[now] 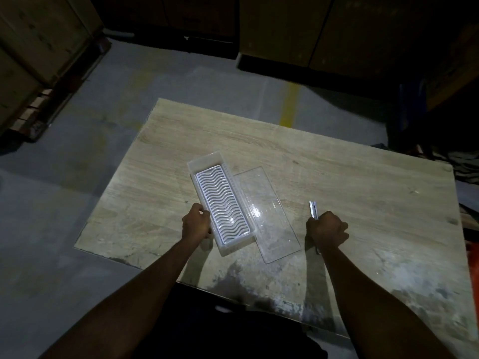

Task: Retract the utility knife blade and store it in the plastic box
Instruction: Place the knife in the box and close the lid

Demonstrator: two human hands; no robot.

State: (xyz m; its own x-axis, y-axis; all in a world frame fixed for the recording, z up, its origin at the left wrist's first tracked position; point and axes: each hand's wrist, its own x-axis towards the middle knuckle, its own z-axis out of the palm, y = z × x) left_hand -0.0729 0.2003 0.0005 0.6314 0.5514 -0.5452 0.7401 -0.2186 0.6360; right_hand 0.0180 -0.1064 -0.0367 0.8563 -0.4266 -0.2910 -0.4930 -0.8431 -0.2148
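Note:
A long clear plastic box [194,170] with a white wavy grid insert lies at an angle in the middle of the wooden table [324,164]. My left hand [196,221] grips its near left wall. The box's clear lid [269,211] lies flat on the table just right of the box. My right hand [327,231] is closed around a silver utility knife [313,210]. The knife's far end sticks out above my fist and a thin tip shows below it. Whether the blade is out I cannot tell.
The table's near edge is stained dark and dusty. Grey concrete floor with a yellow line [290,104] lies beyond the table. Stacked cardboard boxes on pallets [39,60] stand at the far left and along the back.

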